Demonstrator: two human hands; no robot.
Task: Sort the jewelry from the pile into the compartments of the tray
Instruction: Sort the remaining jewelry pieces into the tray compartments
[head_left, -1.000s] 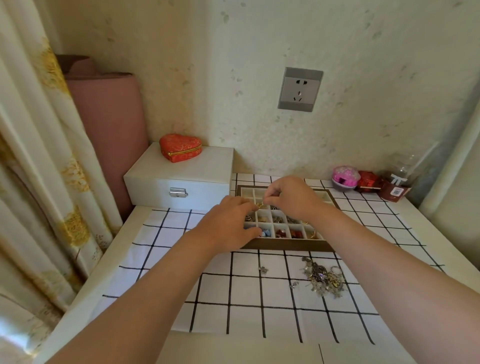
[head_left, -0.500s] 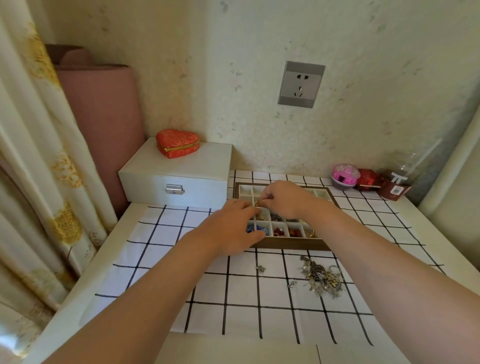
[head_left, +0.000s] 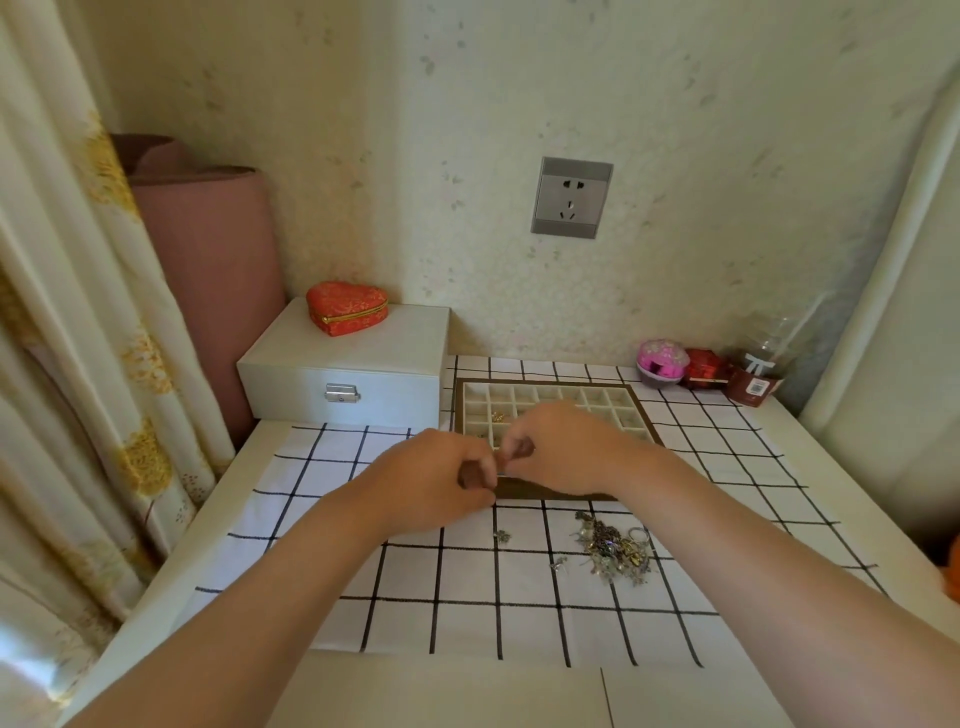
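Red heart box (head_left: 347, 307) sits atop white case (head_left: 358, 358), wall socket (head_left: 571, 197) above, curtain (head_left: 78, 322) left.

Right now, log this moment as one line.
stage: sorting | left hand: fingers curled, fingertips meeting right hand over tray near edge | held item: too small to tell | pile: on cloth, near side of tray

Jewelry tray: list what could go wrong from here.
1. The left hand and right hand meet with curled fingers over the tray's near edge; a tiny piece slipping there could land in the wrong compartment.
2. The right forearm lies close beside the pile; drawing back might scatter it.
3. Two stray pieces on the cloth sit apart from the pile and may be overlooked.
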